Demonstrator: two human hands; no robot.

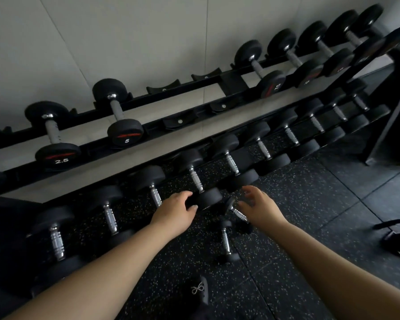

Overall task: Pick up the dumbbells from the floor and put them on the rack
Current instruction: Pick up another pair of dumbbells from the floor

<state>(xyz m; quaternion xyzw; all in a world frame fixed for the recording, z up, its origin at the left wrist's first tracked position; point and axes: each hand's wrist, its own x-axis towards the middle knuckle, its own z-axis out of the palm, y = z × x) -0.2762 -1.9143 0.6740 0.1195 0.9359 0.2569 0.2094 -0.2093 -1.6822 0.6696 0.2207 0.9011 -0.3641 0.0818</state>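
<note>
Head view: two small dumbbells on the speckled floor (298, 199), just in front of the rack's lower row. Near dumbbell (225, 242) lies roughly lengthwise away from the camera, between the two forearms. Far dumbbell (237, 212) is tilted, its upper end close to the lower row's front weights.

Left hand (174, 214) rests on the front end of a lower-row dumbbell (208, 198), fingers curled over it, not lifting anything. Right hand (262, 207) is spread loose, fingers apart, just over the far dumbbell's handle; contact unclear.

Rack (148, 125) top row has bare cradles (179, 121) mid-span, between the 5 dumbbell (118, 112) and the 7.5 one (260, 68). Floor right of the hands is free up to the dark frame (393, 107).
</note>
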